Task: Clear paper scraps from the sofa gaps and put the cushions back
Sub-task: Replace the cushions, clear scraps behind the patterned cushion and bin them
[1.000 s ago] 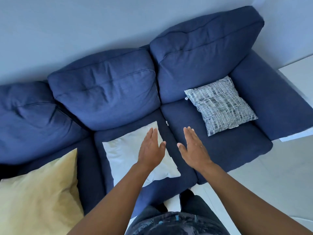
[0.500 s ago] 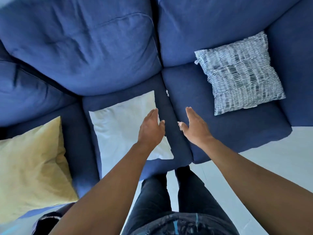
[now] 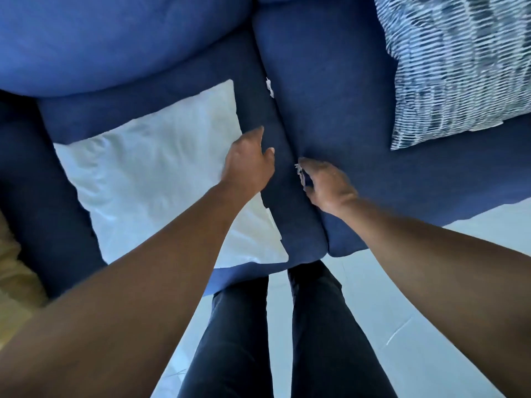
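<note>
Two hands reach down over the blue sofa (image 3: 344, 81) from above. The right hand (image 3: 327, 186) curls at the gap between two seat cushions, its fingertips pinched on a small paper scrap (image 3: 299, 171) that pokes out white at the seam; the fingers are bent and closed around it. Just across the gap, the left hand (image 3: 248, 165) lies loose on the middle seat cushion (image 3: 273, 196), fingers together and slightly bent, thumb out towards the seam, gripping nothing. Farther up the same gap, beyond both hands, a second paper scrap (image 3: 269, 87) sticks out white between the cushions. Under the left wrist and spreading away to the left lies a plain white throw pillow (image 3: 149, 179), flat on the middle seat. Well to the right of the right hand, a patterned throw pillow (image 3: 459, 67) in white and dark dashes rests on the right seat cushion (image 3: 373, 168). Above the left hand bulges a back cushion (image 3: 115, 38). At the far left edge a yellowish pillow (image 3: 11, 271) shows only in part. Below the hands stand the person's legs (image 3: 287, 340) in dark trousers on a pale floor (image 3: 402, 282).
</note>
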`<action>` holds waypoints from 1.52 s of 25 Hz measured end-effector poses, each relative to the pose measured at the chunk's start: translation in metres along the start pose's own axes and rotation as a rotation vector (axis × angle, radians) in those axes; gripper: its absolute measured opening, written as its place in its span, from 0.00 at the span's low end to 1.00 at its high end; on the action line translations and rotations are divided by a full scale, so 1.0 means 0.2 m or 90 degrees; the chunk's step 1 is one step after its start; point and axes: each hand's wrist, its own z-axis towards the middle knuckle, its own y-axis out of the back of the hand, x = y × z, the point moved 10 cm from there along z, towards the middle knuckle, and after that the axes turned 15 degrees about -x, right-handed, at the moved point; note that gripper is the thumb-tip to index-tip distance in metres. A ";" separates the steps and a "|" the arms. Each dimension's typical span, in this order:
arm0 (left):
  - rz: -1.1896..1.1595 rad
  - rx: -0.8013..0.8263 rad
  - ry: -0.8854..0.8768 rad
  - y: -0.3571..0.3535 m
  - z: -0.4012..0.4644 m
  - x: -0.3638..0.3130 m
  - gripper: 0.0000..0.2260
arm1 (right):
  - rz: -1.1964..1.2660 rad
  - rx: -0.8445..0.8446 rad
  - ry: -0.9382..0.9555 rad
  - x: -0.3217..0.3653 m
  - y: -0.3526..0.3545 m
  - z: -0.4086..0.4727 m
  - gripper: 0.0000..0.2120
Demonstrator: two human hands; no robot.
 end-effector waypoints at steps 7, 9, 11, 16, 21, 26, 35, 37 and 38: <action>0.014 -0.073 -0.038 -0.19 0.29 0.02 0.24 | -0.136 -0.118 0.239 -0.07 -0.23 0.12 0.24; 0.021 -0.081 -0.043 -0.24 0.42 0.02 0.23 | -0.165 -0.112 0.324 -0.09 -0.31 0.11 0.19; 0.033 -0.075 -0.060 -0.29 0.55 -0.01 0.24 | -0.171 -0.116 0.380 -0.10 -0.34 0.10 0.19; 0.091 -0.087 -0.082 -0.40 0.81 -0.03 0.19 | -0.063 -0.248 0.378 -0.09 -0.23 0.11 0.19; 0.059 -0.162 -0.071 -0.35 0.88 -0.01 0.07 | -0.016 -0.273 0.375 -0.12 -0.24 0.13 0.18; -0.009 -0.124 0.011 -0.28 0.79 0.00 0.11 | 0.019 -0.251 0.358 -0.08 -0.19 0.11 0.12; -0.241 -0.206 0.125 0.36 -0.01 -0.13 0.08 | 0.269 -0.278 -0.098 0.02 0.28 -0.16 0.12; -0.308 -0.218 0.157 0.53 -0.19 -0.10 0.09 | 0.341 -0.291 -0.110 0.13 0.46 -0.27 0.11; -0.322 -0.221 0.159 0.59 -0.25 -0.09 0.10 | 0.366 -0.306 -0.111 0.18 0.54 -0.31 0.11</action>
